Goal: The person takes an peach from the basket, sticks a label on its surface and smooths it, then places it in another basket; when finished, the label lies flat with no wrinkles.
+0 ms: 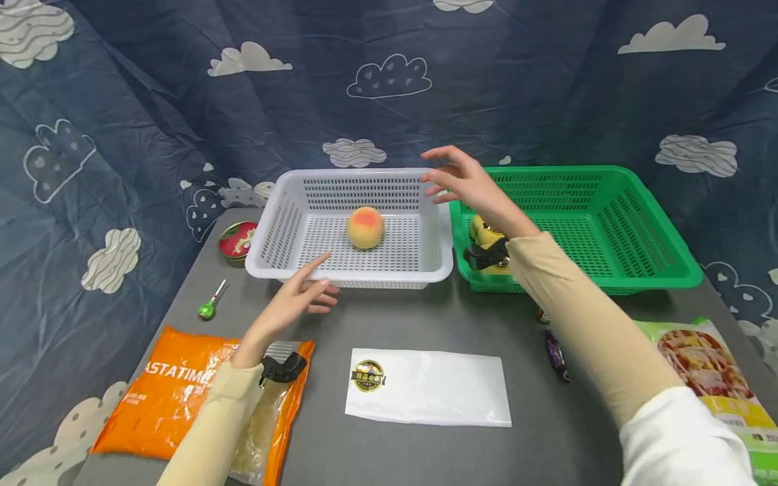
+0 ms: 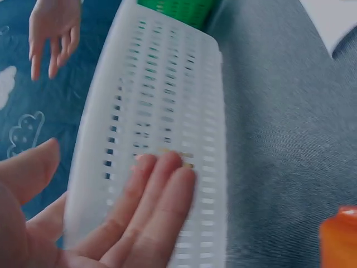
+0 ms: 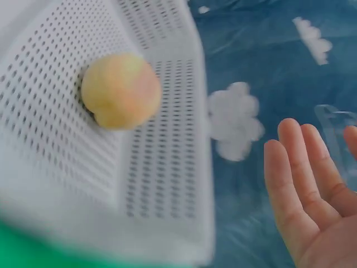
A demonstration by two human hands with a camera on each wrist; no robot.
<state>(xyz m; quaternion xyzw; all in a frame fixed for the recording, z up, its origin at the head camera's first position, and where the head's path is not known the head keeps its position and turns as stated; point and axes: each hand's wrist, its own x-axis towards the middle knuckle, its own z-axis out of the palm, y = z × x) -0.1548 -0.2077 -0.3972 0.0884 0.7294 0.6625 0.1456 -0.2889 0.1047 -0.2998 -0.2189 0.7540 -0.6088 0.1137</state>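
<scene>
A peach (image 1: 365,228) lies in the white basket (image 1: 349,275); the right wrist view also shows the peach (image 3: 120,91) against the perforated floor. My left hand (image 1: 298,297) is at the basket's front rim, fingers extended and holding nothing; whether it touches the rim I cannot tell. In the left wrist view the fingers of my left hand (image 2: 128,218) lie in front of the basket wall (image 2: 162,100). My right hand (image 1: 464,179) hovers over the white basket's right end, beside the green basket (image 1: 583,283), its loosely bent fingers holding nothing. Yellow items (image 1: 483,233) in the green basket are partly hidden by my right wrist.
A red round tin (image 1: 237,241) and a green lollipop (image 1: 207,309) sit at left, above an orange pasta bag (image 1: 164,398). In front lies a white packet (image 1: 437,388). A purple-wrapped candy (image 1: 556,354) and a green food bag (image 1: 717,378) are at right.
</scene>
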